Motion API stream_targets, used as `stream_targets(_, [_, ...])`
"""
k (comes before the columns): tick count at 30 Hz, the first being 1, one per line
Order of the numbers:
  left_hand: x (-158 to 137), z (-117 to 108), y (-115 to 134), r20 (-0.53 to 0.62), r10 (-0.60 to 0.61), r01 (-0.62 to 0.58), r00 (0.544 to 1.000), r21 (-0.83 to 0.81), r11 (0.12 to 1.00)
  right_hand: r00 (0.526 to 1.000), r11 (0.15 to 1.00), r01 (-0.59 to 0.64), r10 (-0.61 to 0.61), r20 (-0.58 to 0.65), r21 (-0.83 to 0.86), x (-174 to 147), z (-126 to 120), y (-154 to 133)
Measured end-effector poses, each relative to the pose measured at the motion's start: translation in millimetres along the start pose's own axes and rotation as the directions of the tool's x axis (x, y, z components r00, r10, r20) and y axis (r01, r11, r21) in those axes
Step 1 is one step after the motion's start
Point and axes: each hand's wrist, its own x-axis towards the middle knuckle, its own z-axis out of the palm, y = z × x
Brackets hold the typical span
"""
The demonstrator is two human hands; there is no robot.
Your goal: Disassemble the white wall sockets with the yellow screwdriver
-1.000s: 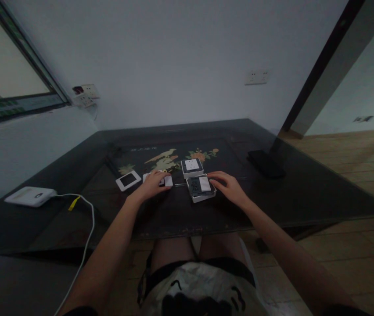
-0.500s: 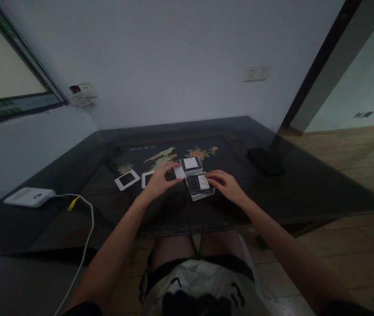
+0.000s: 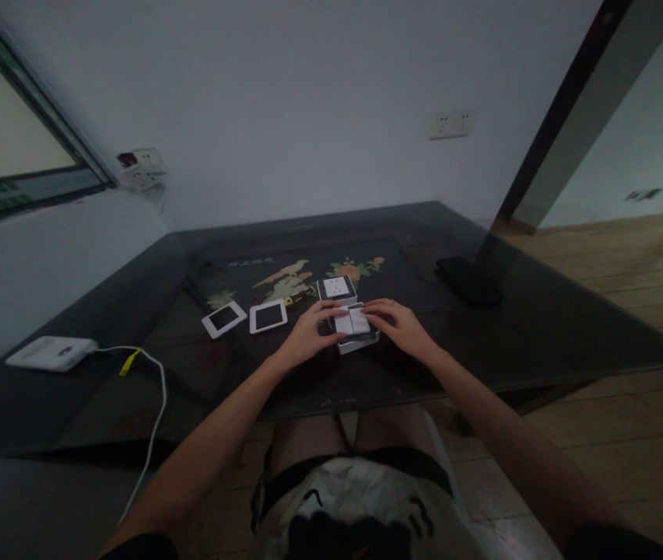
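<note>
In front of me on the dark table is a wall switch base (image 3: pixel 360 342), white-sided with a dark top. Two white rocker plates lie side by side over it. My left hand (image 3: pixel 311 333) pinches the left rocker plate (image 3: pixel 343 322) by its edge, against the base. My right hand (image 3: pixel 397 323) has its thumb and fingertips closed on the right edge of the other rocker plate (image 3: pixel 359 320). Just behind stands a wall socket module (image 3: pixel 337 288) with a white face. Two white square frames, one (image 3: pixel 268 316) nearer and one (image 3: pixel 224 319) farther left, lie flat on the table.
A black phone-like slab (image 3: pixel 468 281) lies at the right of the table (image 3: pixel 518 334). At the left is a white device (image 3: pixel 51 353) with a white cable (image 3: pixel 163 389) running over the front edge. Wall outlets (image 3: pixel 451 124) are behind.
My left hand has moved right with its rocker plate, from beside the switch base to on top of it. My right hand has stayed at the other plate.
</note>
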Motion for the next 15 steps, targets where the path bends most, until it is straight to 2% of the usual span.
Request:
stream_targets(7, [-1.4, 4.8, 1.1, 0.01, -0.051, 0.051, 0.999, -0.043, 0.998, 1.0, 1.0, 0.004, -0.004, -0.002, 0.005, -0.4, 0.2, 0.3])
stream_targets(15, [-1.0, 10.2, 5.7, -0.075, -0.08, 0.075, 0.994, -0.058, 0.995, 1.0, 1.0, -0.013, 0.013, 0.0, 0.015, -0.4, 0.1, -1.7])
